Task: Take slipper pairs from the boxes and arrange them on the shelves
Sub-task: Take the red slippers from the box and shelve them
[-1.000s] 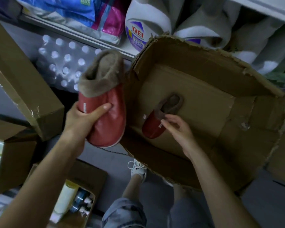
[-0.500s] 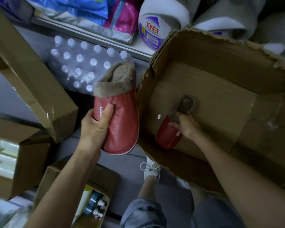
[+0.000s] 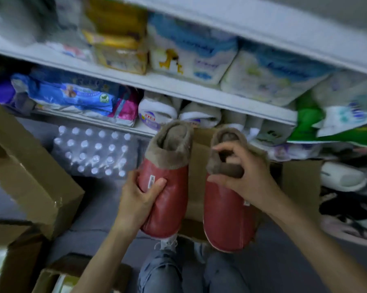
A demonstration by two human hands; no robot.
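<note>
- Head view is showing the left grip (image 3: 140, 199) wrapping round the left slipper (image 3: 170, 210) at its red middle, thumb pressing on the upper.
- Right grip (image 3: 248, 178) is pinching the fur collar (image 3: 220, 168) of the right slipper (image 3: 227, 220).
- Both slippers are hanging side by side in the air, toes towards the person, in front of the box (image 3: 199, 157) and below the shelf (image 3: 199, 96).
- They are looking light and soft; the smooth red skin may be slippery, so collar or sides are offering the surer hold.
- Both forearms are reaching forward, grips nearly level.
</note>
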